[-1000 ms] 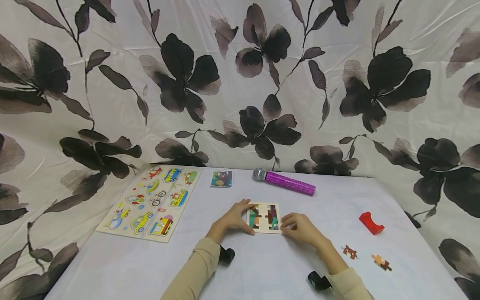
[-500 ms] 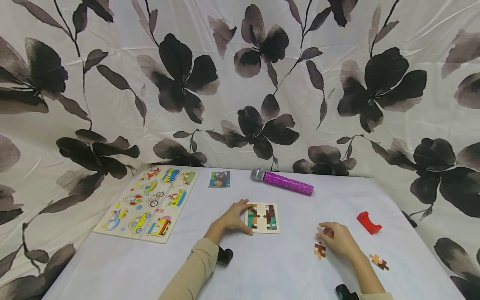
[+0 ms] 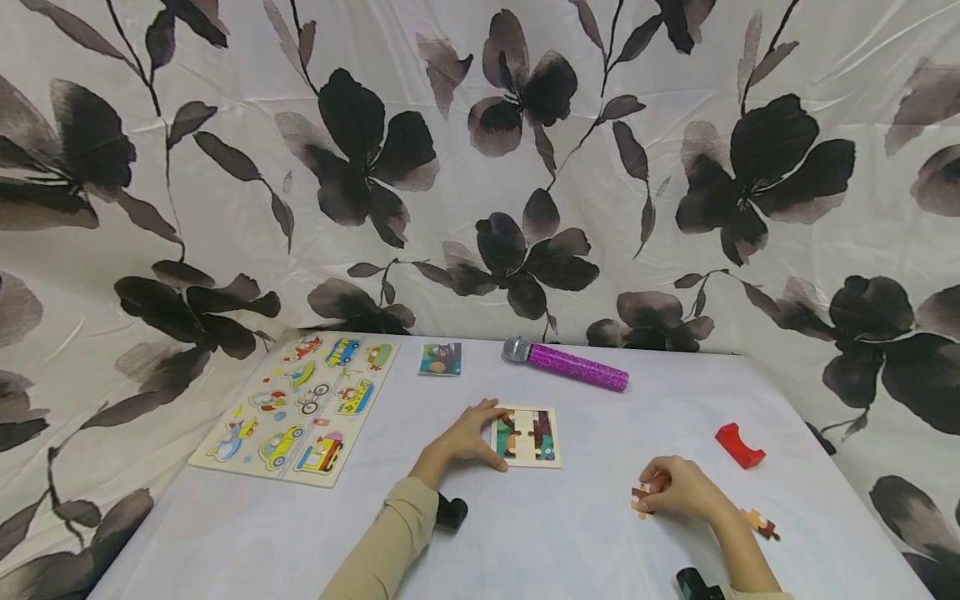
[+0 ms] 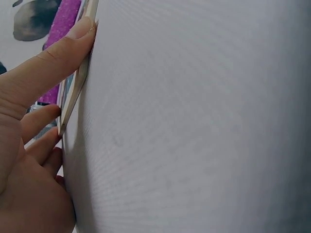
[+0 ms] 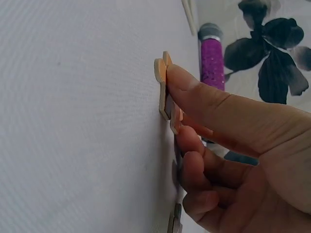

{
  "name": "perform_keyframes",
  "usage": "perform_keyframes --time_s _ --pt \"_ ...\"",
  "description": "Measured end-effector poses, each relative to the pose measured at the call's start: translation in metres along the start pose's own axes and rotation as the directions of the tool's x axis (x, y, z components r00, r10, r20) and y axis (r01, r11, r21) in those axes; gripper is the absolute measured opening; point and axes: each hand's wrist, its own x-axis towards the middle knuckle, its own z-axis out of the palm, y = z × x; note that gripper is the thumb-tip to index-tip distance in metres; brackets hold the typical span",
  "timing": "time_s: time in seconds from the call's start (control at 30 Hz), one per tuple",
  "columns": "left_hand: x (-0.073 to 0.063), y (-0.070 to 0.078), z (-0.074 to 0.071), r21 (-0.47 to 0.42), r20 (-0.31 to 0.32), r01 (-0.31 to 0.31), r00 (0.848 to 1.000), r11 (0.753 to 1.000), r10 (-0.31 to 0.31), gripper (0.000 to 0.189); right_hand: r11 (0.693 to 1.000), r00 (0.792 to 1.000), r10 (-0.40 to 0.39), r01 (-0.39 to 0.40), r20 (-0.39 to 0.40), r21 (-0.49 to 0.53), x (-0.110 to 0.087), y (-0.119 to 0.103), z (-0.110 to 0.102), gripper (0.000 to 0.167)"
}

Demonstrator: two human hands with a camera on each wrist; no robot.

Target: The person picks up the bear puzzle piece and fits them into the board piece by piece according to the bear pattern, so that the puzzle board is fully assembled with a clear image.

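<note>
A small wooden puzzle board (image 3: 557, 450) lies mid-table, with coloured pieces along its left and right sides and a bare pale strip between them. My left hand (image 3: 467, 435) holds its left edge, the thumb at the near corner and fingers at the far one; the left wrist view shows the thumb (image 4: 53, 60) on the board's edge. Off to the right, my right hand (image 3: 684, 492) pinches a brown and orange jigsaw piece (image 5: 163, 92) between thumb and fingers, close to the tabletop. Another jigsaw piece (image 3: 762, 524) lies to its right, partly behind the wrist.
On the left is a large vehicle peg puzzle (image 3: 296, 408). At the back are a small picture card (image 3: 441, 358) and a purple glittery microphone (image 3: 573, 364). A red notched block (image 3: 740, 446) lies on the right. Floral cloth (image 3: 525, 167) hangs behind the table.
My right hand has moved from the board's right side out to the right and taken hold of a jigsaw piece, which has shifted left. The left hand stays on the board.
</note>
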Motion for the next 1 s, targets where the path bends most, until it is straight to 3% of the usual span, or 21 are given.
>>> perform_keyframes --time_s 0.23,0.33,0.47,0.67,0.83,1.0 --pt "-0.001 0.000 0.000 0.004 0.001 -0.003 1.000 1.000 0.003 0.091 0.992 0.997 -0.062 0.056 0.051 0.111 0.005 0.006 0.002 0.027" --pt "-0.002 0.000 0.000 0.003 -0.003 -0.007 1.000 1.000 0.007 0.091 0.975 0.995 -0.096 0.089 0.023 0.206 0.010 0.006 0.002 0.022" --pt "-0.002 0.000 -0.001 0.000 -0.004 -0.003 1.000 1.000 0.003 0.090 0.916 0.990 -0.109 0.136 -0.091 0.379 0.019 -0.001 0.000 0.024" --pt "-0.003 0.002 -0.003 -0.008 0.001 0.014 1.000 1.000 -0.014 0.091 0.803 0.964 -0.008 0.165 -0.266 0.574 0.043 -0.026 -0.002 0.036" --pt "-0.003 0.004 -0.002 -0.017 0.012 0.026 1.000 1.000 -0.026 0.093 0.732 0.951 -0.013 0.220 -0.309 0.645 0.066 -0.042 0.001 0.036" --pt "-0.003 0.004 -0.002 -0.024 0.007 0.021 1.000 0.999 -0.021 0.092 0.689 0.955 -0.001 0.215 -0.296 0.692 0.086 -0.056 0.009 0.036"
